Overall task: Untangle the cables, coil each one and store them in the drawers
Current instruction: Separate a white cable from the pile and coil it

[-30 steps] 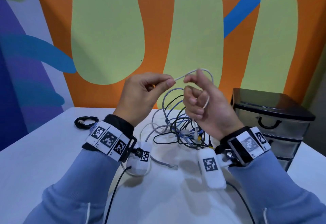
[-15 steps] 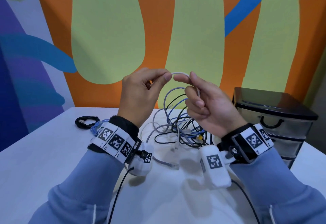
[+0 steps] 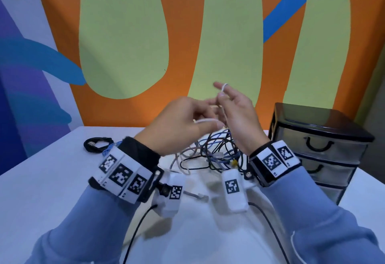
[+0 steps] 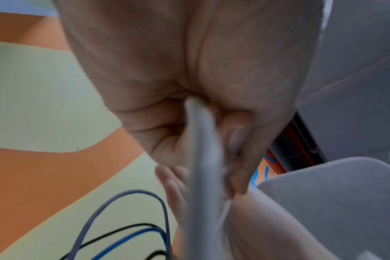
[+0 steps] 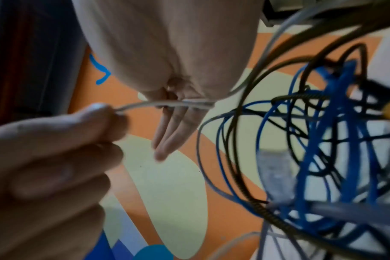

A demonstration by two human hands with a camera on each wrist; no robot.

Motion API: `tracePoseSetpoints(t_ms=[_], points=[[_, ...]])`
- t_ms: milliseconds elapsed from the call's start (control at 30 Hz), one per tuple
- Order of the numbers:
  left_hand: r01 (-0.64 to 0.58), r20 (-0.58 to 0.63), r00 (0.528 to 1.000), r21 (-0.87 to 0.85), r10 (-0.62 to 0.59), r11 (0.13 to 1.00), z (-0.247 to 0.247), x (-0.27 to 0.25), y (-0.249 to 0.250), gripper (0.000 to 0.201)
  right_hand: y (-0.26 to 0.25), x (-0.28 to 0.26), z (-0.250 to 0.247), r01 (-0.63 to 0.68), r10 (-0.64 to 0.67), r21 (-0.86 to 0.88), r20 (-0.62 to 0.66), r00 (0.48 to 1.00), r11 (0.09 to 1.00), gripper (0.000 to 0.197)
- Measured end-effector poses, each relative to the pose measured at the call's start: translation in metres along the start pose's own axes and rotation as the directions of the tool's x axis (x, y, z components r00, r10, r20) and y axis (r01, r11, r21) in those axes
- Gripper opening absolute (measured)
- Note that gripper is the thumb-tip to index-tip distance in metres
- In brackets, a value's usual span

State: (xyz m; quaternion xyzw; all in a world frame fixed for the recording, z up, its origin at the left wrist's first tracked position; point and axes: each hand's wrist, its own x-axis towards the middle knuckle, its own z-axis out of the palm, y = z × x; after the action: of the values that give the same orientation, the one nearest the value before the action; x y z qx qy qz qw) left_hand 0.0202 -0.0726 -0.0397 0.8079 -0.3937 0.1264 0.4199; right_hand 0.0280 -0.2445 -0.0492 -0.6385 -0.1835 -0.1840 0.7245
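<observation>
A thin white cable [image 3: 206, 120] runs between my two raised hands above the table. My left hand [image 3: 215, 125] pinches it between thumb and forefinger; in the left wrist view the white cable [image 4: 203, 158] passes through that grip, blurred. My right hand [image 3: 224, 95] stands with fingers [image 5: 170, 133] stretched out. The cable loops over the forefinger and the thumb pins it there. Below the hands lies the tangle of black, blue and grey cables [image 3: 214, 153]. The dark drawer unit [image 3: 318, 145] at the right has all its drawers closed.
A coiled black cable [image 3: 94, 144] lies at the table's back left, with a small blue cable beside it. A grey plug end [image 3: 200, 196] rests on the white table [image 3: 52, 180] between my wrists. The painted wall stands just behind.
My right hand has opened its fingers and risen, with the white cable now looped over the forefinger. My left hand has dropped lower and to the right, still pinching the cable.
</observation>
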Motion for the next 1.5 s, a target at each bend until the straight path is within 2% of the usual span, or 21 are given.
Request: tracePoseSetpoints(t_ms=[67,167,267,367,433,500,533,600,700,767,800,867,933,1000,1033,1100,1167,1233,1333,1433,1500], points=[[-0.004,-0.139,0.99,-0.199,-0.024,0.98,-0.01,0.0,-0.003,0.021,0.002,-0.006,0.001,-0.08,0.093,-0.105,0.125,0.988,0.991,0.031],[-0.076,-0.352,0.932,-0.419,-0.085,0.905,-0.022,0.0,-0.01,0.03,0.001,-0.012,0.003,-0.15,0.176,-0.122,0.246,0.953,0.981,0.033],[-0.112,-0.499,0.85,-0.48,-0.166,0.87,-0.026,0.002,-0.02,0.035,-0.003,-0.018,0.002,-0.228,0.2,0.035,0.361,0.911,0.973,0.029],[-0.125,-0.583,0.78,-0.503,-0.229,0.855,-0.022,0.004,-0.024,0.031,-0.008,-0.025,-0.002,-0.369,0.226,0.212,0.495,0.839,0.905,0.028],[-0.113,-0.594,0.767,-0.496,-0.243,0.861,-0.015,0.006,-0.026,0.031,-0.011,-0.028,-0.004,-0.408,0.194,0.336,0.519,0.832,0.849,0.032],[-0.082,-0.589,0.782,-0.422,-0.205,0.903,-0.008,0.008,-0.03,0.037,-0.014,-0.028,-0.007,-0.379,0.137,0.45,0.483,0.865,0.809,0.038],[-0.051,-0.574,0.802,-0.347,-0.169,0.937,-0.005,0.009,-0.034,0.036,-0.014,-0.027,-0.009,-0.357,0.108,0.503,0.456,0.883,0.787,0.041],[0.011,-0.475,0.875,-0.177,-0.095,0.984,0.001,0.008,-0.036,0.031,-0.014,-0.024,-0.012,-0.312,0.078,0.592,0.387,0.919,0.743,0.045],[0.05,-0.16,0.985,-0.051,-0.058,0.997,0.018,0.005,-0.028,0.018,-0.013,-0.019,-0.014,-0.199,0.068,0.655,0.22,0.973,0.729,0.047],[0.043,0.025,0.999,-0.03,-0.042,0.999,0.029,0.003,-0.017,0.018,-0.011,-0.017,-0.015,-0.135,0.096,0.666,0.096,0.991,0.733,0.045],[0.03,0.074,0.997,-0.003,-0.03,1.0,0.033,0.002,-0.014,0.023,-0.009,-0.016,-0.015,-0.113,0.12,0.663,0.036,0.992,0.74,0.045],[0.002,0.132,0.991,0.035,-0.006,0.999,0.035,0.001,-0.008,0.032,-0.007,-0.014,-0.015,-0.037,0.134,0.631,-0.107,0.985,0.775,0.042],[-0.02,0.173,0.985,0.012,0.018,1.0,0.035,0.0,-0.006,0.03,-0.005,-0.012,-0.015,0.062,0.084,0.581,-0.221,0.972,0.812,0.038],[-0.042,0.198,0.979,-0.043,0.05,0.998,0.032,-0.002,-0.006,0.026,-0.004,-0.012,-0.011,0.105,0.008,0.441,-0.247,0.969,0.891,0.032],[-0.061,0.189,0.979,-0.071,0.074,0.996,0.031,-0.002,-0.005,0.024,-0.005,-0.013,-0.009,0.113,-0.04,0.297,-0.241,0.97,0.948,0.029],[-0.093,0.114,0.987,-0.148,0.11,0.985,0.027,-0.002,-0.005,0.017,-0.002,-0.017,-0.006,0.125,-0.14,-0.091,-0.195,0.971,0.988,0.023],[-0.102,0.01,0.994,-0.277,0.109,0.956,0.02,-0.001,-0.006,0.012,0.0,-0.019,-0.006,0.093,-0.138,-0.311,-0.126,0.982,0.946,0.029],[-0.115,-0.12,0.99,-0.361,0.076,0.925,0.012,0.0,-0.01,0.013,0.003,-0.018,-0.008,0.027,-0.042,-0.257,-0.053,0.998,0.966,0.034],[-0.127,-0.331,0.944,-0.396,-0.012,0.91,0.008,0.003,-0.016,0.007,0.0,-0.016,-0.013,-0.056,0.063,-0.068,0.103,0.993,0.996,0.034],[-0.146,-0.468,0.881,-0.405,-0.068,0.903,0.008,0.005,-0.017,0.02,-0.007,-0.019,-0.015,-0.207,0.177,0.086,0.271,0.946,0.975,0.031],[-0.167,-0.555,0.828,-0.371,-0.074,0.914,0.007,0.007,-0.019,0.029,-0.01,-0.021,-0.019,-0.327,0.22,0.231,0.393,0.893,0.916,0.028]])
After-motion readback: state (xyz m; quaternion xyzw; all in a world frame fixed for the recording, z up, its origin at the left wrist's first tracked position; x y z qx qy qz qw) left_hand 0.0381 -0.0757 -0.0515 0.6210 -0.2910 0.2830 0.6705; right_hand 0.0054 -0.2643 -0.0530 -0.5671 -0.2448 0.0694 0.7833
